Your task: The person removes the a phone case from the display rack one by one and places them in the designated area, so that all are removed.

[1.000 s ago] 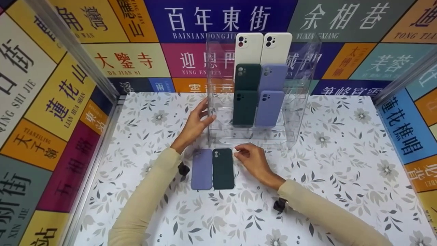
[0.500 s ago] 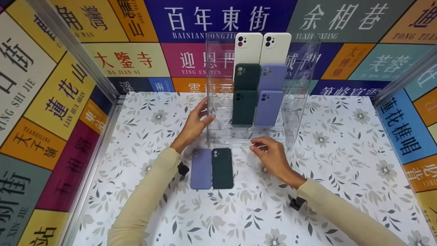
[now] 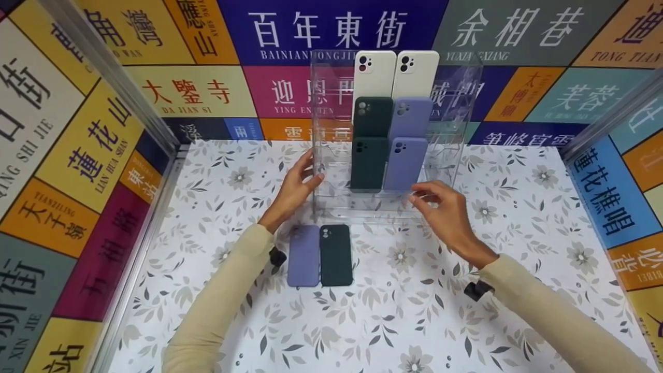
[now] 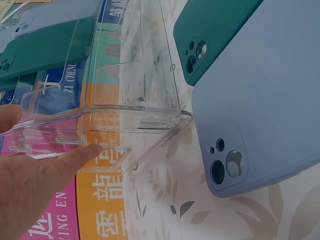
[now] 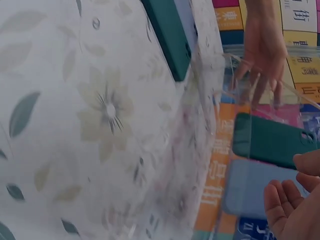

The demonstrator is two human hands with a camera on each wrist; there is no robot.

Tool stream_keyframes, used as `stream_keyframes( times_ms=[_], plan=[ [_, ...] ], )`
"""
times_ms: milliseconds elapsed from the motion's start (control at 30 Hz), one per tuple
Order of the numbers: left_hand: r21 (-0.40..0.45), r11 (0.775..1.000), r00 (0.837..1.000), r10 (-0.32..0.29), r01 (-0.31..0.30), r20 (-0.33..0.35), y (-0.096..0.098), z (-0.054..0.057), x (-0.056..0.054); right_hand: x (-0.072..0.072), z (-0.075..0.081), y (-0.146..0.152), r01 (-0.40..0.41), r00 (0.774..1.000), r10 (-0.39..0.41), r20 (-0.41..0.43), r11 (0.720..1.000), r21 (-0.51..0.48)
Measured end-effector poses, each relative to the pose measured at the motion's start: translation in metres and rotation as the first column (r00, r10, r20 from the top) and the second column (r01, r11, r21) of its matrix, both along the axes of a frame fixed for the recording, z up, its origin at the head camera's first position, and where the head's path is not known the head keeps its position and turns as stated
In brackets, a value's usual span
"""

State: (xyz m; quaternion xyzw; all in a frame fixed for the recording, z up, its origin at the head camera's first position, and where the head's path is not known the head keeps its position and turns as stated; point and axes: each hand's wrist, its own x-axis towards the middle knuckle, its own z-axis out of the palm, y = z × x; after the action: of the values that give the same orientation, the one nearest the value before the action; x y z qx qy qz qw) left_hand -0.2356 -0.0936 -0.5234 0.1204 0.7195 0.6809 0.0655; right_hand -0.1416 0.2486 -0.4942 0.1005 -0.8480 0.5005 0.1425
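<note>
A clear plastic display stand [image 3: 342, 213] holds phone cases in three tiers. My left hand [image 3: 295, 189] touches its left side, fingers spread along the panel; in the right wrist view that same left hand [image 5: 265, 50] shows through the clear plastic. Near the lower right corner of the bottom purple phone case [image 3: 405, 163] is my right hand [image 3: 448, 212], fingers loosely bent and nothing visible between them. Beside this case stands a dark green phone case [image 3: 369, 166]. Flat on the table before the stand, another purple case [image 3: 303, 259] lies alongside a dark green case [image 3: 335, 259].
Higher on the stand are a green case [image 3: 373, 116] and a purple case [image 3: 412, 116], with two white cases [image 3: 374, 75] behind them. The floral tablecloth [image 3: 404, 311] covers the surface. Walls with printed Chinese characters [image 3: 331, 31] enclose the back and sides.
My right hand has moved right and away from me, from beside the flat green case to the bottom purple case on the stand. My left hand stays at the stand's side.
</note>
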Motion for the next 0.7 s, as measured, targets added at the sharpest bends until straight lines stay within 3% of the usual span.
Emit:
stream_keyframes(
  times_ms=[367,700],
  plan=[
    [-0.024,1.0,1.0,0.005,-0.005,0.0,0.0,0.0,-0.001,-0.029,0.028,0.023,0.025,0.99,-0.007,-0.143,0.992,0.125],
    [-0.015,1.0,1.0,-0.003,0.003,0.011,0.0,0.001,0.0,-0.052,0.052,0.028,0.023,0.99,0.007,-0.141,0.978,0.206]
  ],
)
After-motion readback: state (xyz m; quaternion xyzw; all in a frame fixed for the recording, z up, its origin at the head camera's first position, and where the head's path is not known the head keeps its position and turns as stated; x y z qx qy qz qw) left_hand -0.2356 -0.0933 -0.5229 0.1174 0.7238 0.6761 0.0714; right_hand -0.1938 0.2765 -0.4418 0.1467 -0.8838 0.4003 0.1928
